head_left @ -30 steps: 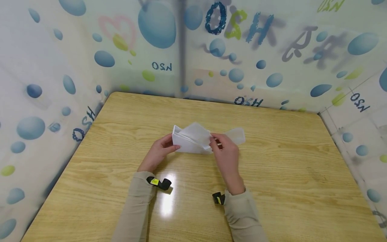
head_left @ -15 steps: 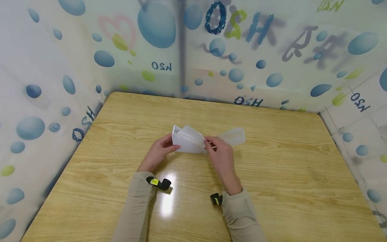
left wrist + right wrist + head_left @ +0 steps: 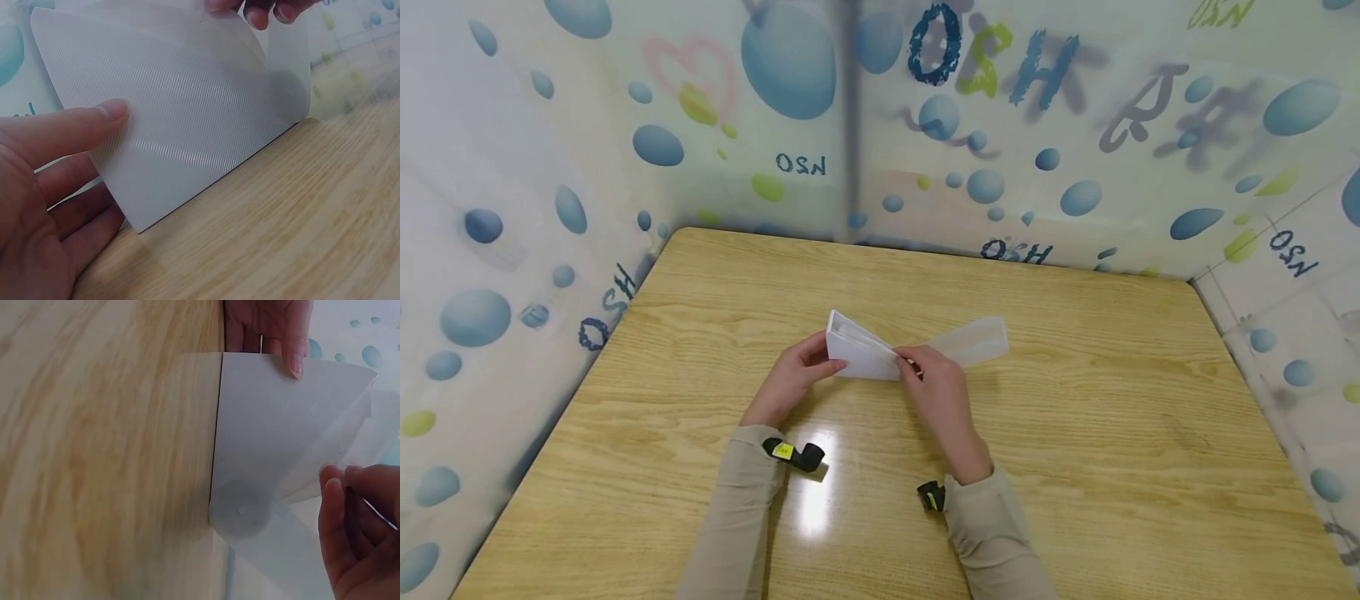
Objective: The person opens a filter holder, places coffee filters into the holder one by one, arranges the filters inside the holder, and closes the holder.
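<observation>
A white ribbed plastic case (image 3: 865,358) stands on its long edge on the table. A round pivot (image 3: 242,509) shows at its right end. My left hand (image 3: 793,375) grips the left end, thumb on the near ribbed face, fingers round the end. My right hand (image 3: 942,392) is at the upper right of the case. Its thumb and index finger pinch the edge of a thin translucent leaf (image 3: 331,447), which lies mostly inside the case. Beyond the right hand, a frosted translucent cover (image 3: 977,340) extends to the right. The fingers behind the case are partly hidden.
The wooden table (image 3: 1097,417) reaches up to patterned walls (image 3: 992,133) at the back and sides. Black wrist cameras (image 3: 797,454) are strapped over both sleeves. A bright light reflection lies between the forearms.
The right hand has moved left and slightly down, and the pinched leaf has swung down into the case. More of the frosted cover shows. The left hand and case stay put.
</observation>
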`<state>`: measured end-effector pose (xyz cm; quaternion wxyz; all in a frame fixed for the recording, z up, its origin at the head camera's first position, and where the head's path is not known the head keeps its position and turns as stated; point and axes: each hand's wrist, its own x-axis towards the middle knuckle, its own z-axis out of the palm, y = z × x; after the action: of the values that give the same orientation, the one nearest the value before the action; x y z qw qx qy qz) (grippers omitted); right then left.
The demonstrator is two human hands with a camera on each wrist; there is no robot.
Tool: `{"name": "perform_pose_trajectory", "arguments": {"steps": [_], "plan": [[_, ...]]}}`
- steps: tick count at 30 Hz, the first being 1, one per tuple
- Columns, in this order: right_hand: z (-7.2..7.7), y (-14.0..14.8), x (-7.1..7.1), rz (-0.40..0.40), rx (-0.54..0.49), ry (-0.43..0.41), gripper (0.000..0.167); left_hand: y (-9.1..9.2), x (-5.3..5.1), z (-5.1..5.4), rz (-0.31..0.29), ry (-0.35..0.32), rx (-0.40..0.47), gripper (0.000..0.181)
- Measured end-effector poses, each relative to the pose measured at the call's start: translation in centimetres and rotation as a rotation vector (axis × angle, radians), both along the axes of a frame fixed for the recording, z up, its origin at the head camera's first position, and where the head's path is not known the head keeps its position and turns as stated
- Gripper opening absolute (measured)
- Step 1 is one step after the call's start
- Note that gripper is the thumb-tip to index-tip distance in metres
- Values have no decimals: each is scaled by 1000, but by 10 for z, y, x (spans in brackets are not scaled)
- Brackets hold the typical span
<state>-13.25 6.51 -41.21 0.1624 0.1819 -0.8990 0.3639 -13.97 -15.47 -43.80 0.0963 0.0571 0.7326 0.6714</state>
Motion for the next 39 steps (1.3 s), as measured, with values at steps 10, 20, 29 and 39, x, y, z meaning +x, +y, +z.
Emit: {"name": "perform_pose_trajectory", "arguments": {"steps": [10,20,29,39], "plan": [[-2,-2,1,-14,56,62,13,-1,0,0,-3,-8,-2,49],[-3,-4,2,-24,145,75,15,-1,-1,-3,-3,2,3,48],[-3,-3,3,-19,185,32,18,-4,-9,-24,12,31,-9,52],[-2,-1,3,-1,180,-54,22,-3,-8,-20,26,10,-19,51]]}}
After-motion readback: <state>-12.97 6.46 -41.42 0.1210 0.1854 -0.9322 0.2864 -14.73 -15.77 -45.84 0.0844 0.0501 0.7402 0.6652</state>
